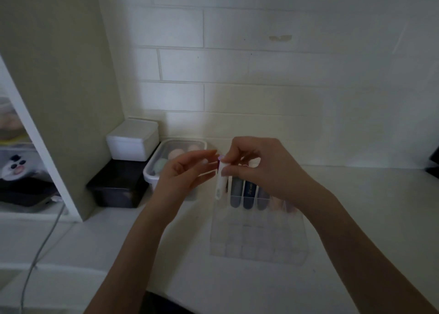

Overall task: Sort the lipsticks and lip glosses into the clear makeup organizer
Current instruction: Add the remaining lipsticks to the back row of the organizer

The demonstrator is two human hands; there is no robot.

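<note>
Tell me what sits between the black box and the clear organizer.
In the head view, a white-rimmed tray of pastel sponges sits between the black box and the clear organizer; the left hand partly covers it.

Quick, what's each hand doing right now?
Left hand: open, fingers straight, beside the white tube.
Right hand: fingers pinching the white tube.

My right hand (259, 166) hides the tops of the tubes (248, 192) standing in the organizer (257, 242). My palm covers the back right slots. The shelf (14, 147) is cut off at the left edge, its contents dim.
</note>
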